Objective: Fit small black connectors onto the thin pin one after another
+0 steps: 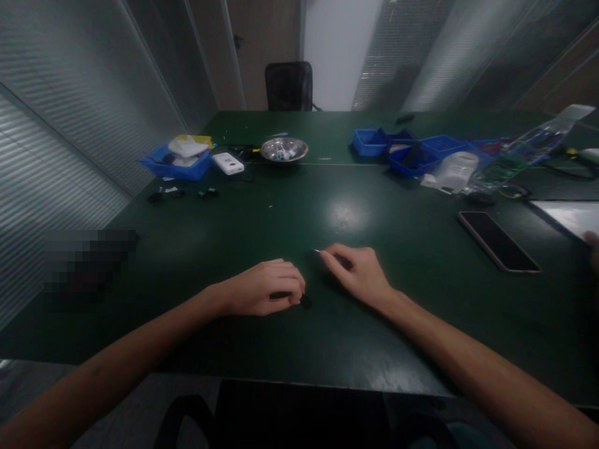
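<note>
Low over the green table, my left hand is closed, its fingers curled round a small black object whose end sticks out past the fingertips. What kind of object it is, I cannot make out. To its right, my right hand rests near the tabletop with thumb and forefinger pinched together. A small shiny metallic tip shows at that pinch, and the rest of it is hidden by the fingers. The two hands are apart.
At the back left are a blue tray, a white device and a metal bowl of small parts. Blue bins and a clear plastic bottle lie back right. A phone lies right; another person's hand shows beyond.
</note>
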`<state>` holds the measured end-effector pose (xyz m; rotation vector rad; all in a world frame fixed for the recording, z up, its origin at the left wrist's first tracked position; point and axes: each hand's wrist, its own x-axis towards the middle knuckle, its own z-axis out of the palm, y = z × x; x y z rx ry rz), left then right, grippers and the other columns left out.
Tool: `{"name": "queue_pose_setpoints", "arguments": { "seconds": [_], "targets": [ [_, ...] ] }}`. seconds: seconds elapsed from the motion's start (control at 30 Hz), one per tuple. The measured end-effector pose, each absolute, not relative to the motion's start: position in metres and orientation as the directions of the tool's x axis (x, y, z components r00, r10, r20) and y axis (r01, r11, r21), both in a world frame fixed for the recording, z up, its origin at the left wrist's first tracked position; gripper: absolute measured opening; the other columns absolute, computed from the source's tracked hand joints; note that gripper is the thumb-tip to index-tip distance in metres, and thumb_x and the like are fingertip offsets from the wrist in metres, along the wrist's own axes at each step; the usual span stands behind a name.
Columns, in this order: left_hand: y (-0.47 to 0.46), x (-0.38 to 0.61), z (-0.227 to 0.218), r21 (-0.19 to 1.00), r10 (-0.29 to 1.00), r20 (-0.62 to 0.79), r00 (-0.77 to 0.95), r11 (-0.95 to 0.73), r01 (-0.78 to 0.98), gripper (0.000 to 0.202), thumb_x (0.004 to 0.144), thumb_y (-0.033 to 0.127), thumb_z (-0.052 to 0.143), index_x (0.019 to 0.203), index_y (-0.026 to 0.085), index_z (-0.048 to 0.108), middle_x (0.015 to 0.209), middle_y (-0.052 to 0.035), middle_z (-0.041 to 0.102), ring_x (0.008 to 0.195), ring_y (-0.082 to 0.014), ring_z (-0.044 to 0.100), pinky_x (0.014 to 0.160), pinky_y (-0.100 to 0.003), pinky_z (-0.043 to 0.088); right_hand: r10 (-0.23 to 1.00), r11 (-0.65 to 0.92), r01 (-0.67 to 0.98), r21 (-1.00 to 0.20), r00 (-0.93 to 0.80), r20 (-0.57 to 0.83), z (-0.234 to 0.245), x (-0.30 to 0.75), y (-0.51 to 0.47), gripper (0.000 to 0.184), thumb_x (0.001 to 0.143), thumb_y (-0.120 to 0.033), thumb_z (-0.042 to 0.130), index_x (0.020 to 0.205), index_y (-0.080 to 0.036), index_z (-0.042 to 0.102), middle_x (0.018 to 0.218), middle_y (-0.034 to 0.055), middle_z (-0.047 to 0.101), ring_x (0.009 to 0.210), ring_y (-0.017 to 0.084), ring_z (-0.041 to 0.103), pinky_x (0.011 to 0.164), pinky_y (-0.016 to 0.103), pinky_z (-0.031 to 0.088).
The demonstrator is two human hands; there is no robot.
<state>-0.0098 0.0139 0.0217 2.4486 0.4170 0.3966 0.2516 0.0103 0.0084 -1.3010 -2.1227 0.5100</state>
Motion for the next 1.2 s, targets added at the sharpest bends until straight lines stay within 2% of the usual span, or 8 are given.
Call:
{"name": "queue_pose_setpoints", "arguments": {
  "seconds": [0.27, 0.47, 0.63, 0.73, 0.87, 0.97, 1.07, 1.2],
  "targets": [
    [0.017, -0.011, 0.027, 0.523, 0.360, 0.164, 0.918, -0.821, 0.229, 0.018, 0.096, 0.013, 0.054, 0.099, 0.022, 0.070, 0.108, -0.0071, 0.065, 0.101, -0.0200, 0.058, 0.092, -0.036, 0.043, 0.891, 0.452, 0.667, -0.593, -0.364, 0.270, 0.010, 0.252, 0.011, 0.040, 0.102, -0.046, 0.047, 0.092, -0.018, 0.074, 0.065, -0.0005, 0.066, 0.051, 0.010, 0.053, 0.055, 0.025, 0.036],
    [0.032, -0.030, 0.024, 0.488, 0.479, 0.167, 0.862, -0.800, 0.350, 0.018, 0.094, 0.012, 0.055, 0.096, 0.020, 0.071, 0.110, -0.0075, 0.062, 0.103, -0.0208, 0.057, 0.095, -0.037, 0.042, 0.889, 0.456, 0.662, -0.595, -0.374, 0.264, 0.011, 0.252, 0.009, 0.040, 0.102, -0.046, 0.047, 0.093, -0.018, 0.074, 0.065, 0.0002, 0.067, 0.051, 0.011, 0.054, 0.055, 0.026, 0.037],
    [0.039, -0.038, 0.022, 0.391, 0.507, 0.159, 0.847, -0.820, 0.417, 0.019, 0.095, 0.013, 0.053, 0.099, 0.020, 0.070, 0.115, -0.0078, 0.060, 0.103, -0.0216, 0.055, 0.093, -0.038, 0.042, 0.890, 0.451, 0.657, -0.605, -0.386, 0.244, 0.013, 0.253, 0.009, 0.038, 0.102, -0.045, 0.048, 0.096, -0.019, 0.075, 0.067, 0.0002, 0.068, 0.052, 0.011, 0.054, 0.054, 0.026, 0.036],
    [0.048, -0.046, 0.021, 0.343, 0.573, 0.166, 0.803, -0.797, 0.498, 0.019, 0.097, 0.015, 0.050, 0.097, 0.019, 0.069, 0.115, -0.0084, 0.060, 0.102, -0.0216, 0.055, 0.090, -0.037, 0.043, 0.893, 0.445, 0.665, -0.600, -0.378, 0.243, 0.012, 0.254, 0.009, 0.039, 0.102, -0.045, 0.048, 0.095, -0.019, 0.075, 0.067, 0.0004, 0.069, 0.052, 0.011, 0.055, 0.055, 0.026, 0.036],
    [0.070, -0.076, 0.019, 0.279, 0.706, 0.162, 0.689, -0.703, 0.655, 0.021, 0.098, 0.020, 0.047, 0.098, 0.018, 0.068, 0.111, -0.0089, 0.059, 0.100, -0.0223, 0.055, 0.086, -0.036, 0.044, 0.892, 0.446, 0.665, -0.599, -0.389, 0.232, 0.012, 0.254, 0.008, 0.039, 0.102, -0.046, 0.047, 0.095, -0.019, 0.075, 0.067, 0.0000, 0.068, 0.052, 0.011, 0.055, 0.055, 0.026, 0.037],
    [0.088, -0.111, 0.019, 0.174, 0.805, 0.145, 0.576, -0.594, 0.786, 0.021, 0.097, 0.025, 0.048, 0.102, 0.019, 0.067, 0.110, -0.0095, 0.060, 0.099, -0.0241, 0.054, 0.085, -0.036, 0.043, 0.890, 0.448, 0.666, -0.597, -0.393, 0.230, 0.013, 0.254, 0.008, 0.039, 0.102, -0.046, 0.047, 0.095, -0.019, 0.075, 0.066, -0.0003, 0.067, 0.052, 0.011, 0.054, 0.055, 0.026, 0.036],
    [0.104, -0.151, 0.016, 0.073, 0.904, 0.155, 0.399, -0.413, 0.908, 0.019, 0.096, 0.027, 0.050, 0.102, 0.019, 0.067, 0.109, -0.0099, 0.060, 0.099, -0.0263, 0.055, 0.084, -0.037, 0.043, 0.891, 0.448, 0.670, -0.591, -0.388, 0.235, 0.012, 0.254, 0.008, 0.039, 0.102, -0.046, 0.047, 0.094, -0.019, 0.075, 0.065, -0.0005, 0.066, 0.051, 0.011, 0.054, 0.055, 0.027, 0.036],
    [0.117, -0.197, 0.007, 0.047, 0.969, 0.194, 0.154, -0.166, 0.985, 0.018, 0.094, 0.027, 0.052, 0.103, 0.020, 0.066, 0.107, -0.0095, 0.061, 0.097, -0.0258, 0.057, 0.080, -0.035, 0.042, 0.891, 0.446, 0.671, -0.593, -0.394, 0.226, 0.011, 0.254, 0.008, 0.039, 0.102, -0.047, 0.047, 0.095, -0.020, 0.074, 0.067, -0.0002, 0.067, 0.053, 0.011, 0.055, 0.056, 0.027, 0.036]
  ]
}}
